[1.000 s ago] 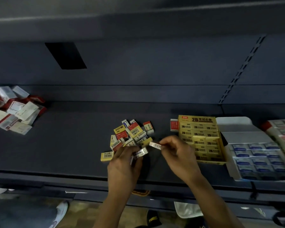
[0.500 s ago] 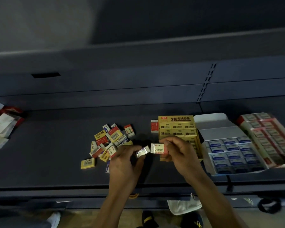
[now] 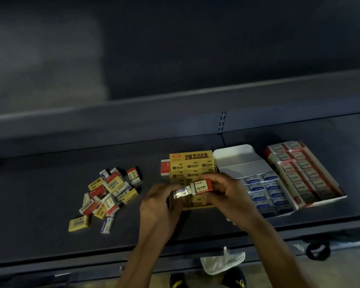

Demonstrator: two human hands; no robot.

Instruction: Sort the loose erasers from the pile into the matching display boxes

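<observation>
A pile of loose erasers in yellow, red and blue sleeves lies on the dark shelf. Right of it stand three display boxes: a yellow one, a white one with blue erasers, and a red-edged one. My left hand holds a blue eraser. My right hand holds a red-and-white eraser. Both hands hover over the front of the yellow box, the two erasers almost touching end to end.
A single red eraser stands against the yellow box's left side. A shelf back panel and upper ledge rise behind. Below the shelf edge are my shoes and a white bag.
Both hands have moved right from the pile to above the yellow box, carrying their erasers. The red-and-white eraser has been turned so that its face shows. The view has shifted right.
</observation>
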